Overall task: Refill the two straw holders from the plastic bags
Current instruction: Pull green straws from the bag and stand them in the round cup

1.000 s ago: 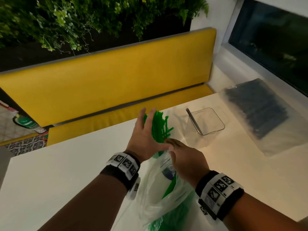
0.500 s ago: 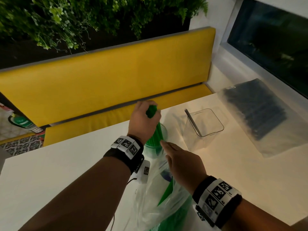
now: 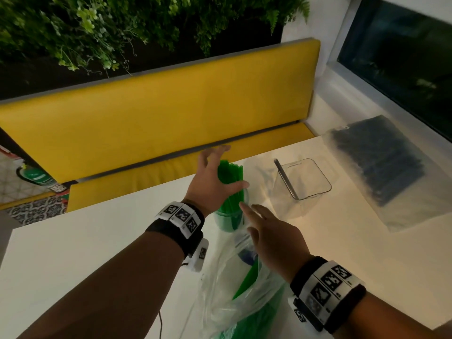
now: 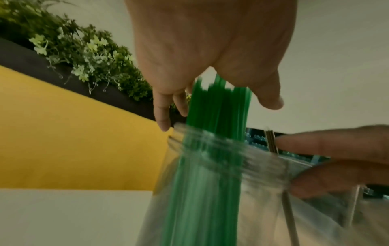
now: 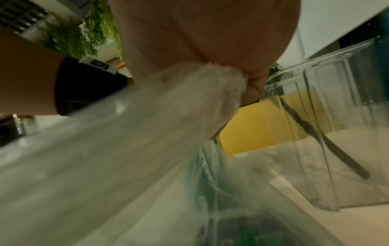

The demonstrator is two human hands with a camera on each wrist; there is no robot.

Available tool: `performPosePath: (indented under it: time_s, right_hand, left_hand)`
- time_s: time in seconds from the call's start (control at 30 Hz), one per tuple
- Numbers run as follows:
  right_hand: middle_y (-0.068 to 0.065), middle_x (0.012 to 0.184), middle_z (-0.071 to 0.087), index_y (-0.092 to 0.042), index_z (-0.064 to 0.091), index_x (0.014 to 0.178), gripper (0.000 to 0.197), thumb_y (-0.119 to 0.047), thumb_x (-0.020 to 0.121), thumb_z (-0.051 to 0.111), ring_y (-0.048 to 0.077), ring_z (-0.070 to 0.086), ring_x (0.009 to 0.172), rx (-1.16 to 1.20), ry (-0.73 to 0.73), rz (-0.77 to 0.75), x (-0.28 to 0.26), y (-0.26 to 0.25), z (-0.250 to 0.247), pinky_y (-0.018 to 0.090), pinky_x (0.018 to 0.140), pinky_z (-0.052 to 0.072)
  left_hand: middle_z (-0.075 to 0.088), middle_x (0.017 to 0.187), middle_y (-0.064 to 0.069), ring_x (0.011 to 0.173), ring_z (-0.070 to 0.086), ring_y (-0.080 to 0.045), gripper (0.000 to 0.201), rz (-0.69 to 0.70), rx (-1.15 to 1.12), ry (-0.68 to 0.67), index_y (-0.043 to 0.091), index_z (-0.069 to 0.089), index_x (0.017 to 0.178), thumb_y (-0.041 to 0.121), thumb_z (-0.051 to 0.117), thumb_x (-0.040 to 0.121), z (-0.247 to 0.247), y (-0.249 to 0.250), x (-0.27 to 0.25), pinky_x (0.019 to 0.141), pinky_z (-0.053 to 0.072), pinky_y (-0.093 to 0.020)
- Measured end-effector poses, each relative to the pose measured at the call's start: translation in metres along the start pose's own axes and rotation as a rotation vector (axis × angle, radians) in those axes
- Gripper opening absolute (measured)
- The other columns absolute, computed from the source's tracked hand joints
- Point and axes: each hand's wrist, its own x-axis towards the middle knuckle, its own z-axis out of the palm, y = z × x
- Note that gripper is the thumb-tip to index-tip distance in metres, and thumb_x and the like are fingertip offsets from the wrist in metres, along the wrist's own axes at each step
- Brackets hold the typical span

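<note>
I've got the green straws (image 3: 231, 177) standing in the round holder (image 3: 230, 220); my left hand (image 3: 210, 184) is spread loosely around them, my right hand (image 3: 274, 237) pinches the bag (image 3: 234, 292); next, the square holder (image 3: 302, 179)

I stand at a white worktop (image 3: 61, 253) in dim, warm light. Beyond its far edge runs a yellow padded bench (image 3: 159, 113), with leafy green plants (image 3: 97, 33) hanging over its backrest. To the right, a dark window (image 3: 403, 57) sits in a white wall. Far left, I see patterned floor tiles (image 3: 36, 211).
</note>
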Motion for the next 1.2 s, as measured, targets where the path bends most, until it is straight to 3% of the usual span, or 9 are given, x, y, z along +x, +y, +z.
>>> performPosePath:
  time_s: [0.13, 0.27, 0.37, 0.43, 0.53, 0.73, 0.87, 1.03, 1.2]
  right_hand:
    - [-0.008, 0.152, 0.034, -0.043, 0.009, 0.152, 0.081, -0.053, 0.089, 0.058, 0.013, 0.063, 0.108, 0.077, -0.040, 0.042, -0.011, 0.007, -0.012, 0.026, 0.082, 0.052]
    - [-0.008, 0.132, 0.049, -0.041, 0.022, 0.149, 0.072, -0.045, 0.089, 0.063, 0.012, 0.060, 0.105, 0.113, -0.042, 0.115, -0.025, 0.015, -0.014, 0.027, 0.086, 0.051]
    - [-0.012, 0.124, 0.056, -0.039, 0.042, 0.140, 0.049, -0.038, 0.094, 0.058, 0.009, 0.056, 0.109, 0.240, -0.027, 0.169, -0.031, 0.019, -0.011, 0.026, 0.090, 0.045]
    - [-0.016, 0.118, 0.062, -0.037, 0.055, 0.127, 0.035, -0.033, 0.092, 0.060, 0.003, 0.057, 0.106, 0.418, -0.008, 0.171, -0.035, 0.021, -0.009, 0.023, 0.089, 0.044]
    - [-0.021, 0.100, 0.069, -0.036, 0.064, 0.106, 0.019, -0.027, 0.090, 0.064, -0.007, 0.061, 0.093, 0.626, -0.020, 0.200, -0.046, 0.018, -0.006, 0.012, 0.078, 0.044]
    - [-0.014, 0.087, 0.068, -0.033, 0.063, 0.081, 0.029, -0.006, 0.087, 0.070, -0.003, 0.057, 0.064, 0.813, -0.025, 0.163, -0.074, 0.023, 0.005, 0.012, 0.060, 0.044]
    - [-0.006, 0.085, 0.060, -0.030, 0.064, 0.063, 0.045, 0.009, 0.085, 0.065, 0.014, 0.057, 0.071, 0.803, -0.034, 0.148, -0.084, 0.036, 0.003, 0.024, 0.056, 0.047]
    - [-0.023, 0.102, 0.046, -0.050, 0.062, 0.106, 0.019, -0.049, 0.088, 0.065, -0.002, 0.055, 0.085, 0.279, -0.186, 0.155, -0.083, 0.045, -0.001, 0.012, 0.073, 0.041]
    - [-0.011, 0.095, 0.055, -0.037, 0.061, 0.096, 0.023, -0.043, 0.100, 0.039, 0.002, 0.056, 0.086, 0.422, -0.066, 0.153, -0.071, 0.040, -0.005, 0.023, 0.077, 0.044]
  left_hand:
    - [0.012, 0.158, -0.004, 0.143, 0.023, -0.014, 0.099, 0.044, -0.021, 0.112, 0.042, 0.024, 0.150, 0.051, 0.082, 0.070, -0.026, 0.012, -0.022, 0.102, 0.030, -0.023]
    - [0.054, 0.123, 0.003, 0.108, 0.049, 0.002, 0.038, 0.290, 0.014, 0.305, 0.030, 0.053, 0.122, 0.037, 0.067, 0.087, -0.034, 0.032, -0.077, 0.086, 0.035, -0.005]
    - [0.063, 0.089, 0.011, 0.076, 0.052, 0.003, 0.010, 0.275, 0.090, -0.142, 0.028, 0.059, 0.095, 0.033, 0.050, 0.093, 0.012, 0.043, -0.138, 0.075, 0.046, -0.015]
    - [0.067, 0.100, 0.011, 0.088, 0.058, -0.008, 0.022, -0.004, 0.115, -0.373, 0.027, 0.064, 0.102, 0.035, 0.044, 0.098, 0.053, 0.038, -0.162, 0.085, 0.049, -0.027]
    - [0.066, 0.116, 0.008, 0.105, 0.059, -0.010, 0.024, -0.324, 0.002, -0.409, 0.029, 0.065, 0.112, 0.028, 0.045, 0.099, 0.092, 0.018, -0.166, 0.098, 0.046, -0.028]
    - [0.055, 0.134, -0.011, 0.128, 0.048, -0.033, 0.034, -0.345, 0.365, -0.830, 0.014, 0.051, 0.128, 0.025, 0.040, 0.097, 0.117, 0.037, -0.172, 0.110, 0.032, -0.059]
    - [0.059, 0.106, -0.013, 0.113, 0.057, -0.035, 0.019, -0.299, 0.422, -0.946, 0.011, 0.059, 0.099, 0.016, 0.041, 0.098, 0.112, 0.034, -0.170, 0.101, 0.042, -0.052]
    - [0.067, 0.107, -0.001, 0.098, 0.060, -0.020, 0.019, -0.318, 0.214, -0.756, 0.021, 0.063, 0.106, 0.030, 0.048, 0.096, 0.098, 0.019, -0.167, 0.088, 0.045, -0.027]
    - [0.059, 0.073, 0.009, 0.060, 0.051, -0.004, 0.016, -0.389, -0.100, -0.577, 0.030, 0.054, 0.080, 0.016, 0.062, 0.084, 0.080, 0.016, -0.164, 0.057, 0.040, -0.019]
